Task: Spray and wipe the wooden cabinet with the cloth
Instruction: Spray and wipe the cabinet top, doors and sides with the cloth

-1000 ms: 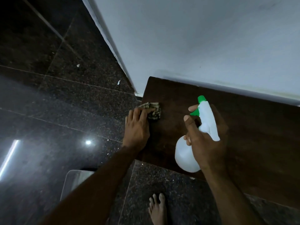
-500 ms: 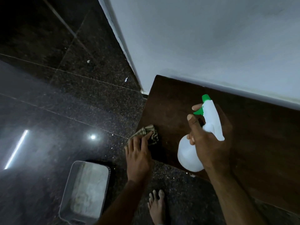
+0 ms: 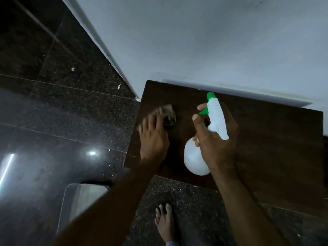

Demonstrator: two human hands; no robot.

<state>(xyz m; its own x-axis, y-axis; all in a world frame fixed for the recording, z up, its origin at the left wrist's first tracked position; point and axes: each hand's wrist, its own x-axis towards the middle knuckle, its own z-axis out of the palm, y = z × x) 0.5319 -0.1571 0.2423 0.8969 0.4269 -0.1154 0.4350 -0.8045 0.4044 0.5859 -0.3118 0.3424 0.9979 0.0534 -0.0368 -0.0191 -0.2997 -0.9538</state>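
Dark brown wood is what we've got here: one cabinet top (image 3: 266, 148) pushed up against a pale wall (image 3: 195, 41), filling the 3 o'clock side of the view. We count two hands, one cloth, one spray bottle, one tray and one bare foot.

Our left hand (image 3: 153, 137) sits near the cabinet's left edge, around 9 o'clock on the wood, fingers spread flat and pressing down on the cloth (image 3: 168, 116). The cloth pokes out past the fingertips toward 12 o'clock and it's smeared with blur, so we can't tell its pattern or how it's folded.

Our right hand (image 3: 215, 139) is wrapped tight around the neck of the white spray bottle (image 3: 195, 157), with one finger curled in front of the green trigger. The green nozzle points toward 12 o'clock at the wall, and the round body hangs toward 6 o'clock, over the front part of the wood. Can't tell if the bottle touches the top or floats just above it.

Around it all is dark speckled floor (image 3: 62, 112) with a couple of white flecks and a bright light reflection. A shiny grey tray (image 3: 79, 197) lies on the floor at 7 o'clock, half hidden by our left forearm. The bare foot (image 3: 165, 222) is down at 6 o'clock, just in front of the cabinet.
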